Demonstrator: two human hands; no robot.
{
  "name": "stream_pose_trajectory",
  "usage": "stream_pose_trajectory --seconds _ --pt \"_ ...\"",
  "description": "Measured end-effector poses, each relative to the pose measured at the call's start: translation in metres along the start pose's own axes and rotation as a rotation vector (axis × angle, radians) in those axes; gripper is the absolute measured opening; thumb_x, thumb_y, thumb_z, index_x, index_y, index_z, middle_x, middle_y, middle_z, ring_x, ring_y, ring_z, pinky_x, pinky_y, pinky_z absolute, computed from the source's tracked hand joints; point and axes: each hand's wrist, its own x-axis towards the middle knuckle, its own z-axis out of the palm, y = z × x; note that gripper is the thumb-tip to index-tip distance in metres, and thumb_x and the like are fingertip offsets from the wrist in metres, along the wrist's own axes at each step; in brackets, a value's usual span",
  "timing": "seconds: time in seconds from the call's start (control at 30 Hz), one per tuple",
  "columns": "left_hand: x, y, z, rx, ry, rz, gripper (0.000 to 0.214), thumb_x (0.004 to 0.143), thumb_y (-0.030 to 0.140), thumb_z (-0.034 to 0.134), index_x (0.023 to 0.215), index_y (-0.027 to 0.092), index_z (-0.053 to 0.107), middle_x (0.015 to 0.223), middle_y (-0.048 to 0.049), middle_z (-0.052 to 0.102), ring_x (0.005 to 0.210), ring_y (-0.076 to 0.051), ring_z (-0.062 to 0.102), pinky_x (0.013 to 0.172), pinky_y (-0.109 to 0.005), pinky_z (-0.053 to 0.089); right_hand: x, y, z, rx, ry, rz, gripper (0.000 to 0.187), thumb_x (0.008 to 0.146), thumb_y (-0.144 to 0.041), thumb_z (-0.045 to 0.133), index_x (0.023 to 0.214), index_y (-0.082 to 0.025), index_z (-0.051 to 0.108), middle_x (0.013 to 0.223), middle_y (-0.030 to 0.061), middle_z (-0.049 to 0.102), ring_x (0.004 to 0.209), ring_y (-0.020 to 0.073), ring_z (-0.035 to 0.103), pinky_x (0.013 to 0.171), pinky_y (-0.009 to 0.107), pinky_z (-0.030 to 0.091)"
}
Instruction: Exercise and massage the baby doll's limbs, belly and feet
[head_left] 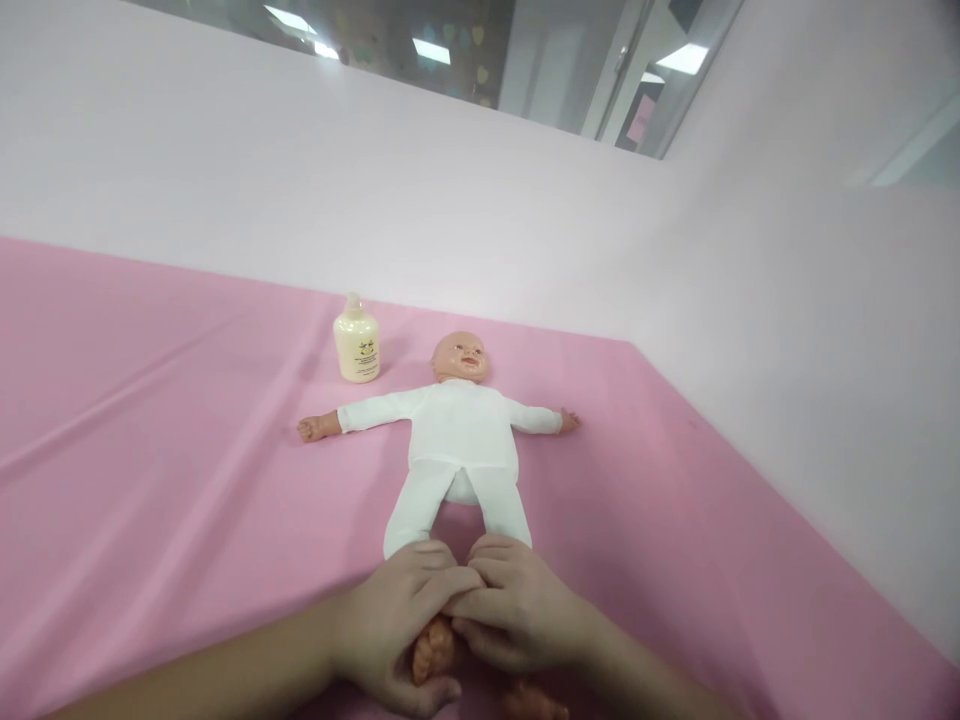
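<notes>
A baby doll (457, 440) in a white suit lies on its back on a pink sheet (150, 450), arms spread, head toward the wall. My left hand (401, 625) is wrapped around one bare doll foot (433, 648) near the front edge. My right hand (517, 615) lies against my left, fingers curled over the same foot and lower leg. The doll's other foot (532, 703) pokes out below my right hand.
A cream lotion bottle (357, 340) stands upright just left of the doll's head. A pale pink wall (450, 200) runs behind the sheet and along its right side, with glass panels above it.
</notes>
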Motion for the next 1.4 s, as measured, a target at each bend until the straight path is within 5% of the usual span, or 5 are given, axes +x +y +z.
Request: stream_pose_trajectory --seconds 0.37,0.57,0.77,1.13,1.4 --pt "0.0013 0.0043 -0.0015 -0.016 0.016 -0.024 0.059 0.06 0.036 0.058 0.113 0.022 0.037 0.087 -0.0022 0.055 0.074 -0.018 0.051 0.07 -0.032 0.042 -0.0018 0.0004 0.0006 -0.026 -0.049 0.014 0.022 0.089 -0.023 0.044 0.073 -0.02 0.058 0.062 -0.0009 0.052 0.061 0.0129 0.045 0.068 0.028 0.042" --pt "-0.0001 0.0008 -0.0026 -0.032 -0.021 -0.015 0.057 0.07 0.055 0.055 0.113 0.022 0.038 0.086 -0.0027 0.054 0.073 -0.018 0.05 0.071 -0.033 0.041 -0.0014 0.0008 0.0009 -0.017 -0.03 0.002 0.021 0.088 -0.022 0.043 0.074 -0.019 0.058 0.062 -0.0007 0.053 0.061 0.0131 0.046 0.067 0.028 0.042" --pt "0.002 -0.0006 -0.0057 -0.085 -0.007 0.025 0.056 0.083 0.067 0.032 0.113 0.021 0.039 0.085 -0.0046 0.053 0.072 -0.019 0.05 0.071 -0.034 0.04 -0.0003 -0.0003 0.0002 -0.01 -0.008 0.008 0.018 0.087 -0.021 0.044 0.075 -0.02 0.058 0.061 -0.0009 0.052 0.06 0.013 0.044 0.066 0.028 0.041" --pt "0.0008 0.0033 -0.0043 -0.039 -0.007 -0.012 0.054 0.063 0.031 0.05 0.114 0.021 0.035 0.085 -0.0034 0.051 0.073 -0.019 0.049 0.071 -0.035 0.042 0.0009 -0.0007 -0.0004 -0.019 -0.004 0.008 0.021 0.087 -0.02 0.043 0.072 -0.02 0.058 0.06 -0.001 0.051 0.059 0.0128 0.043 0.066 0.027 0.042" --pt "0.0035 0.0059 -0.0037 -0.07 0.042 -0.01 0.056 0.055 0.025 0.048 0.11 0.021 0.039 0.082 -0.0023 0.052 0.07 -0.018 0.049 0.067 -0.033 0.042 0.0 -0.0004 0.0002 -0.033 -0.026 0.005 0.02 0.088 -0.021 0.043 0.076 -0.02 0.059 0.061 -0.001 0.052 0.06 0.0128 0.044 0.067 0.028 0.042"
